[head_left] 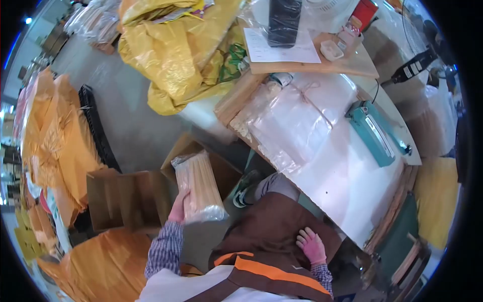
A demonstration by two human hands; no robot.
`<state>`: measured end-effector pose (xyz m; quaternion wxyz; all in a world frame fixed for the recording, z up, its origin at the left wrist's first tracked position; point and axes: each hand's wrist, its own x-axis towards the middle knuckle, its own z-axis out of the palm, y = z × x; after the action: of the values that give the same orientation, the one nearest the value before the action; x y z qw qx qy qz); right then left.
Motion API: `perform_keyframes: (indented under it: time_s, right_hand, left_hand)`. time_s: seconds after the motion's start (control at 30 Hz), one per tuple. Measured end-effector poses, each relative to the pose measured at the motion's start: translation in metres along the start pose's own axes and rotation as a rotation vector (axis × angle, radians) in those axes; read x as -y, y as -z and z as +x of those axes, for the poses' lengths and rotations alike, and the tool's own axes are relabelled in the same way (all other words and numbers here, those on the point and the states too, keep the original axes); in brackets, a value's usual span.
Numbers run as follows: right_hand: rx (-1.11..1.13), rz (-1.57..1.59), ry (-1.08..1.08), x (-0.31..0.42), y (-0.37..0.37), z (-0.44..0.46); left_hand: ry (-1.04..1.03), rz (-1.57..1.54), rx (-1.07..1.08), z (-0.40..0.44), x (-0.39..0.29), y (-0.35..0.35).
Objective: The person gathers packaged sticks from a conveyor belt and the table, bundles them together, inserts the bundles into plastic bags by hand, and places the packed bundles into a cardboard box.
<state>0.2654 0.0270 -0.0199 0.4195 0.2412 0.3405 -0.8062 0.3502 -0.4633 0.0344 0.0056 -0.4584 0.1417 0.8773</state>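
Observation:
My left hand (178,206) is closed around the edge of a clear plastic bag of pale wooden sticks (200,183). The bag is tilted, with its upper end over an open cardboard box (225,168). A second open cardboard box (104,201) stands to the left of my left hand. My right hand (312,245) lies on the brown apron (271,221) over my lap. Its fingers are stretched out, and nothing shows in them.
On the white table (332,186) at the right lie a stack of clear plastic bags (302,121) tied with string and a teal bag sealer (375,133). A wooden shelf (352,63) holds paper and small containers. Yellow sacks (176,55) and orange sacks (55,136) stand around.

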Motion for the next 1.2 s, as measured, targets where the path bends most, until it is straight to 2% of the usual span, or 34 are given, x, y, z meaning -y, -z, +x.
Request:
perform_keyframes:
  time_s: [0.13, 0.2, 0.3, 0.33, 0.4, 0.5, 0.53, 0.57, 0.6, 0.63, 0.67, 0.73, 0.77, 0.8, 0.87, 0.93, 1.0, 1.07, 1.13, 1.2]
  right_hand:
    - [-0.081, -0.028, -0.020, -0.001, -0.010, 0.006]
    - [-0.105, -0.028, -0.019, -0.003, -0.011, 0.001]
    - [-0.174, 0.037, -0.043, -0.003, -0.013, 0.007]
    - [-0.182, 0.077, -0.053, -0.003, -0.010, 0.002]
    - [-0.196, 0.105, -0.098, 0.000, -0.024, 0.007]
    - [-0.147, 0.104, -0.121, -0.004, -0.009, 0.019]
    - [-0.163, 0.053, -0.123, -0.004, -0.004, 0.020]
    - [-0.115, 0.081, -0.107, -0.002, -0.006, 0.019]
    - [-0.058, 0.103, -0.087, -0.001, -0.006, 0.016]
    - [-0.003, 0.067, -0.043, -0.003, -0.001, 0.014]
    - [0.060, 0.025, -0.016, -0.004, 0.003, 0.008]
    - [-0.024, -0.368, 0.107, 0.019, -0.029, -0.024]
    - [-0.072, -0.560, 0.149, 0.035, -0.041, -0.041]
    - [-0.040, -0.613, 0.254, 0.049, -0.038, -0.058]
    - [-0.082, -0.509, 0.457, 0.082, -0.051, -0.111]
    - [-0.102, -0.480, 0.694, 0.117, -0.026, -0.156]
    - [-0.313, -0.496, 1.000, 0.154, -0.006, -0.217]
    - [-0.456, -0.294, 1.229, 0.193, 0.050, -0.251]
    - [-1.036, -0.330, 1.413, 0.233, 0.133, -0.270]
    - [-1.619, -0.785, 1.531, 0.268, 0.214, -0.299]
  left_hand:
    - [-0.203, 0.255, -0.265, 0.233, 0.005, 0.121]
    - [-0.276, 0.546, -0.511, 0.317, 0.021, 0.126]
    - [-0.418, 1.572, -0.330, 0.407, 0.050, 0.156]
    - [-0.406, 1.719, -0.313, 0.414, 0.055, 0.152]
    - [-0.342, 1.701, -0.268, 0.397, 0.059, 0.158]
    - [-0.274, 1.223, -0.094, 0.360, 0.073, 0.190]
    - [-0.052, 0.849, -0.217, 0.322, 0.071, 0.154]
    - [-0.060, 0.746, -0.152, 0.298, 0.074, 0.137]
    - [-0.032, 0.771, -0.109, 0.279, 0.068, 0.130]
    - [-0.095, 0.663, -0.228, 0.247, 0.071, 0.105]
    - [-0.131, 0.607, -0.204, 0.242, 0.068, 0.114]
    - [-0.476, 0.912, -0.086, 0.195, 0.069, 0.072]
    - [-0.794, 1.017, -0.167, 0.183, 0.081, 0.050]
    - [-0.990, 1.227, -0.097, 0.147, 0.089, 0.002]
    - [-1.222, 1.367, 0.032, 0.098, 0.123, -0.076]
    - [-1.179, 1.405, 0.308, 0.058, 0.172, -0.158]
    - [-1.120, 1.596, 0.658, 0.033, 0.223, -0.226]
    - [-1.345, 1.558, 1.097, 0.031, 0.280, -0.292]
    - [-1.656, 1.612, 1.305, 0.055, 0.338, -0.358]
    - [-1.905, 1.706, 1.260, 0.059, 0.393, -0.425]
